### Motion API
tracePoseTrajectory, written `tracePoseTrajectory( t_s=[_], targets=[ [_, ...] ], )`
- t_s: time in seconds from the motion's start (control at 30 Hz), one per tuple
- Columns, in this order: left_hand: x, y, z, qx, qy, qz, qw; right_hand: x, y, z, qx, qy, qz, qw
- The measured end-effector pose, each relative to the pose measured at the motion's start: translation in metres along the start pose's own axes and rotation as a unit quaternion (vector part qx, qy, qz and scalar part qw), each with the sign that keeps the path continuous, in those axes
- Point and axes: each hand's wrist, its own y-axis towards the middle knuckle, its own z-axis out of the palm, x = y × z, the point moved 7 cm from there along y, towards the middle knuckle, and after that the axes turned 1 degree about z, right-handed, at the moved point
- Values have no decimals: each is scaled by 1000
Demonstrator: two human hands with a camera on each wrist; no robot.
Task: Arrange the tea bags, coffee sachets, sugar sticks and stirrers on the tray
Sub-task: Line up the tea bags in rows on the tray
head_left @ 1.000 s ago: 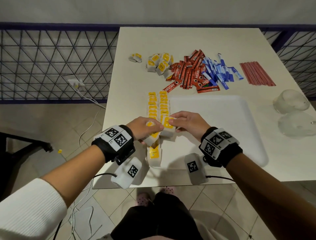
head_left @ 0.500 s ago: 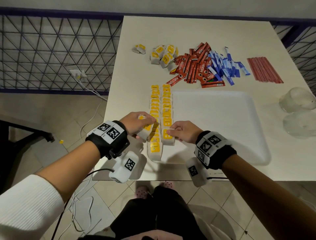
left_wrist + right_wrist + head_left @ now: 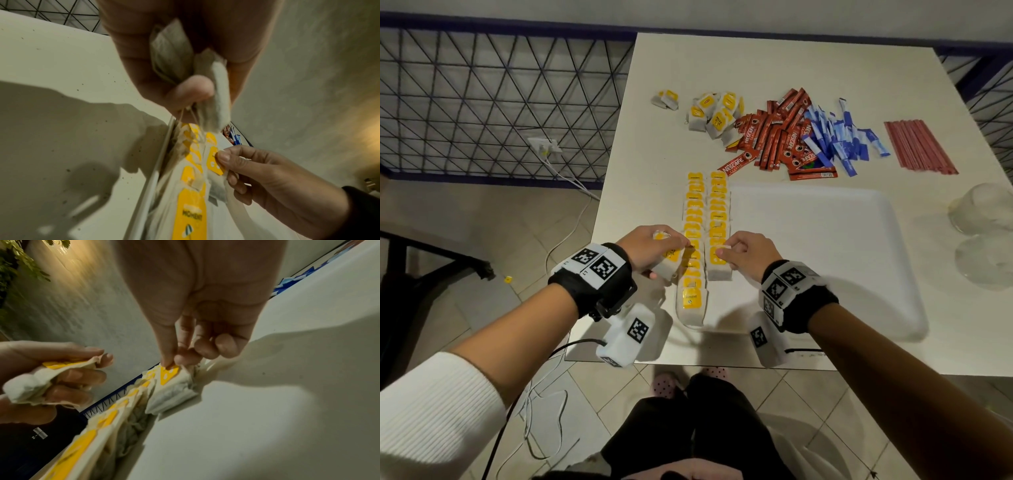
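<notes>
Since a moment ago my right hand (image 3: 743,255) has set its tea bag (image 3: 717,262) down at the near end of the right row on the tray (image 3: 825,240), fingertips pinching its yellow tag. Left hand (image 3: 654,248) grips spare tea bags (image 3: 174,53) beside the left row. Both rows grow; coffee sachets (image 3: 774,137), sugar sticks (image 3: 839,140) and stirrers (image 3: 917,145) wait far off.
</notes>
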Motion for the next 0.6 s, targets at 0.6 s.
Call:
tracePoseTrajectory(
  t_s=[0.6],
  targets=[
    [0,3,12,59,-163,-47,984,-2,1,-6,-4,85,34,996]
  ],
)
